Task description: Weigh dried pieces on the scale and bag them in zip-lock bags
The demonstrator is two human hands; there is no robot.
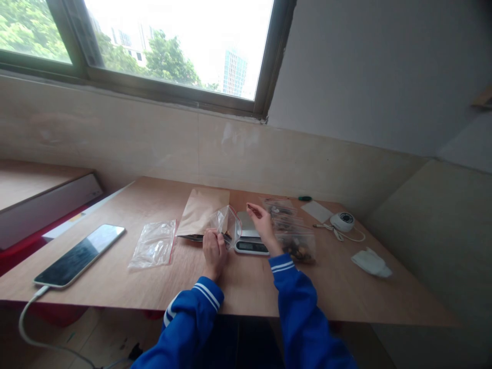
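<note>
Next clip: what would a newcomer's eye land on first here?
The two blue-sleeved arms at the middle of the wooden table: the left hand grips an open clear zip bag beside a small digital scale, with the right hand raised over the scale. Next comes the large phone on its white cable near the left edge, and the bright window above.

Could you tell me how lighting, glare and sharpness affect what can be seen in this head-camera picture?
Head view: the window sky is blown out white; the phone screen mirrors that glare; wide-angle stretch skews the corners; the bag in the left hand is soft, and anything at the right hand fingertips is too small to tell.
</note>
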